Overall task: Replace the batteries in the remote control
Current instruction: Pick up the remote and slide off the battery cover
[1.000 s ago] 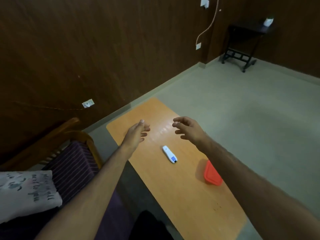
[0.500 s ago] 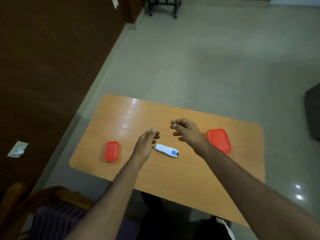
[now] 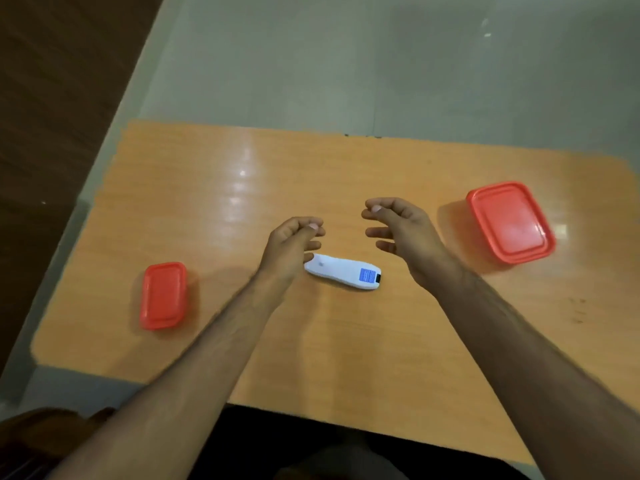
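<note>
Orange table (image 3: 207, 209) | remote (image 3: 343, 277) beneath left hand (image 3: 289, 249); right hand (image 3: 403, 233) near | fingers loosely curled, empty

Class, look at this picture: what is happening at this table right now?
A person reaches both bare hands over an orange table toward a white remote control lying flat on it. The left hand hovers at the remote's left end, fingers loosely curled; whether it touches is unclear. The right hand is above and right of it, holding nothing. A small red lidded box sits to the left and a larger red lidded box to the right, both closed.
</note>
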